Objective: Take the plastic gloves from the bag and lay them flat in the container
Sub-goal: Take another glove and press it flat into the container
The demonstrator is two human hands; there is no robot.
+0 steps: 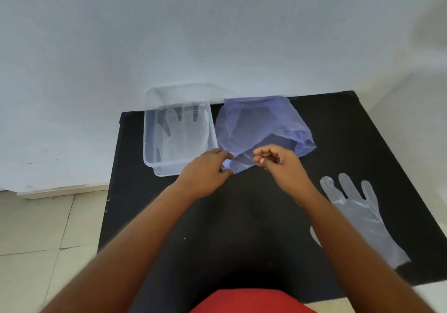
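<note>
A thin blue-purple plastic bag [261, 123] lies on the black table, its mouth facing me. My left hand [205, 172] pinches the near left edge of the bag's mouth. My right hand [280, 165] hovers at the right side of the mouth, fingers curled and pinched together; whether it grips the bag's film is unclear. Left of the bag stands a clear plastic container [150, 143] with a transparent glove [183, 133] lying flat inside, fingers pointing away. Another clear glove [362, 215] lies flat on the table at the right.
The black table [242, 228] stands against a white wall [217, 34]. Its left edge drops to a tiled floor [36, 240]. A red garment [249, 300] shows at the bottom edge of the view.
</note>
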